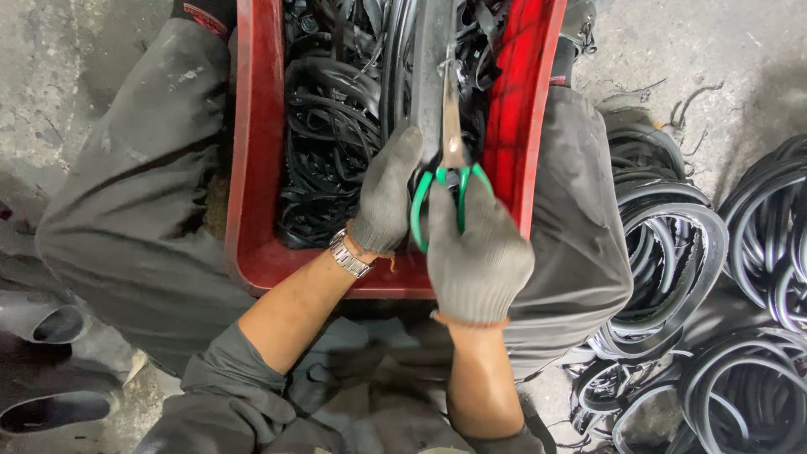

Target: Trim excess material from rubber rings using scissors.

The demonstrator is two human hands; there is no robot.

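Scissors (pixel 450 126) gripped in right hand (pixel 479 252), blades fwd; left hand (pixel 385 197) clasps rubber strip (pixel 430 67).

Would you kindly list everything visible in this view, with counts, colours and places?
Red plastic crate: one, red, between the person's knees, centre.
Black rubber strips and offcuts: many, black, tangled inside the crate.
Long grey-black rubber strip: one, dark, upright over the crate, at the scissor blades.
Green-handled metal scissors: one, green handles with steel blades, above the crate's near right side.
Black rubber rings: many, black, piled on the grey concrete floor at right.
Dark boots: apparently two, lower left.
Silver wristwatch: one, on the left wrist.
Grey trousers: both legs, either side of the crate.
Left hand: grey knit glove, on the strip.
Right hand: grey knit glove, holding the scissors.
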